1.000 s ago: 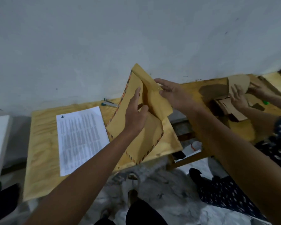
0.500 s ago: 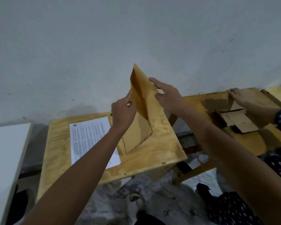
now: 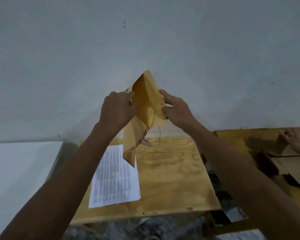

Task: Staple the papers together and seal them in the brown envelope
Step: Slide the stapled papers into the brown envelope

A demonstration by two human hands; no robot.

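I hold the brown envelope [image 3: 146, 101] upright in the air above the wooden table [image 3: 171, 179], its mouth pulled apart at the top. My left hand [image 3: 117, 108] pinches the envelope's left edge and my right hand [image 3: 176, 108] grips its right side. A thin string dangles from the envelope. The printed white papers [image 3: 115, 177] lie flat on the table below, left of centre. A small part of what may be the stapler [image 3: 146, 143] shows behind the envelope's lower edge.
A white surface [image 3: 21, 170] adjoins the table on the left. To the right, another person's hand [image 3: 298, 142] handles cardboard pieces [image 3: 287, 168] on a second wooden table. A grey wall stands close behind.
The envelope has risen off the table and turned more upright, its mouth spread wider. My left hand has shifted from its face to its left edge. The view has tilted upward.
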